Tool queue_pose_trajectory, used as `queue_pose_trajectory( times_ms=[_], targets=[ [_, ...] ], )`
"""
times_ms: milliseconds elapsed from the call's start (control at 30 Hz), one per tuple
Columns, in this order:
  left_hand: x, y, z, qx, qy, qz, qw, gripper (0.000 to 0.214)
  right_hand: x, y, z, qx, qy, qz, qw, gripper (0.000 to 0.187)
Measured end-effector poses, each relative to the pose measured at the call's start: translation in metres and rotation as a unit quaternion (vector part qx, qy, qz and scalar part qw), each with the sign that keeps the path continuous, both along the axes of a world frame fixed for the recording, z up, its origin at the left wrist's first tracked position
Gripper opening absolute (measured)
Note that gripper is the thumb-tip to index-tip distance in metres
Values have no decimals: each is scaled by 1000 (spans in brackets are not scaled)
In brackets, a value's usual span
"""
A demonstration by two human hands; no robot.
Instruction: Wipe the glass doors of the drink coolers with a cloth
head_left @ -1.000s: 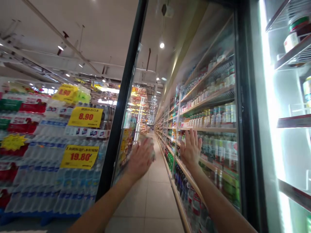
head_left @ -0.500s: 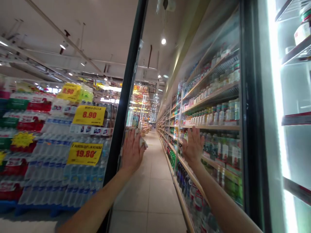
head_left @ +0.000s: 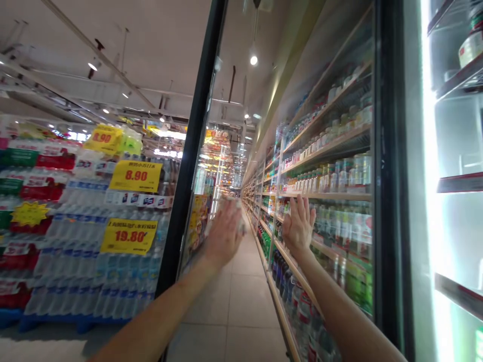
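Standing partly open before me is a glass door (head_left: 188,151) with a black frame. My left hand (head_left: 225,234), smeared by motion, lies nearly flat against the glass left of its middle and presses a pale cloth (head_left: 242,227). Only scraps of the cloth show at the fingertips and beside the thumb side. Further right, my right hand (head_left: 299,226) rests on the same pane, fingers stretched out and holding nothing. Bottles and cans on shelves appear behind or mirrored in the glass; I cannot tell which for all of them.
On the left, packs of bottled water (head_left: 79,251) are stacked on a blue pallet (head_left: 53,322), with yellow price signs (head_left: 136,176) on them. At right is a lit cooler interior with shelves (head_left: 458,183) and a jar (head_left: 471,48). Tiled floor (head_left: 207,332) shows through the glass.
My left hand has slid right across the glass with the cloth, away from the black frame's left edge. My right hand stays in nearly the same place.
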State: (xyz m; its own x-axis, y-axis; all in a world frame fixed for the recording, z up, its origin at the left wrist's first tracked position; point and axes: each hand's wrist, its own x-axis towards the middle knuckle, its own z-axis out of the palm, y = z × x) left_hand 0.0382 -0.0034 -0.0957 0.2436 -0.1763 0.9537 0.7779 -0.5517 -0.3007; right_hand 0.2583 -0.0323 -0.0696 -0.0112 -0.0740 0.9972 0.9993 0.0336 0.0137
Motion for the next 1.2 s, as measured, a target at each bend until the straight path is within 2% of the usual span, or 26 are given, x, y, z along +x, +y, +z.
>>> queue_pose_trajectory(
  times_ms=[67,133,167,267,333,400,467,533,600,667,733,800,900,967,1067,1133,1200],
  targets=[
    [14,-5,-6,26,126,-7,992,47,1,1,-1,2,-3,13,1000,50],
    [20,-7,0,34,175,-7,984,46,2,1,-2,7,-7,23,1000,50],
    [20,-7,8,29,156,-3,987,46,4,0,-3,8,-11,25,1000,50],
    [18,-2,33,-14,11,8,1000,48,13,-3,-2,-14,-39,9,999,53],
    [24,-2,35,-16,-8,4,1000,49,24,-7,-1,-29,-61,-12,998,53],
    [39,-4,23,25,90,-11,996,47,37,-10,0,-24,-52,-32,998,54],
    [57,-9,11,77,222,-26,972,43,48,-13,1,-11,-21,-42,999,55],
    [71,-13,11,94,285,-31,953,40,55,-14,1,-7,2,-43,999,56],
    [78,-15,28,71,244,-22,967,40,60,-14,1,-3,13,-37,999,55],
    [81,-17,50,33,140,-8,989,43,62,-14,-1,3,19,-30,999,53],
    [84,-17,63,15,81,-6,997,44,64,-13,-2,8,19,-24,999,52],
    [89,-17,64,42,135,-23,990,42,66,-14,-2,9,18,-19,1000,52],
    [98,-16,60,87,255,-40,962,39,70,-15,-2,15,23,-15,1000,50],
    [105,-16,67,76,244,-35,966,41,76,-17,-2,17,32,-16,999,49],
    [121,-16,80,36,147,-30,988,46,89,-20,-3,11,47,-23,999,49],
    [137,-17,78,34,135,-39,990,45,100,-23,-4,10,66,-28,997,50],
    [153,-19,67,63,202,-55,976,41,112,-26,-6,8,90,-31,995,52]
  ],
)
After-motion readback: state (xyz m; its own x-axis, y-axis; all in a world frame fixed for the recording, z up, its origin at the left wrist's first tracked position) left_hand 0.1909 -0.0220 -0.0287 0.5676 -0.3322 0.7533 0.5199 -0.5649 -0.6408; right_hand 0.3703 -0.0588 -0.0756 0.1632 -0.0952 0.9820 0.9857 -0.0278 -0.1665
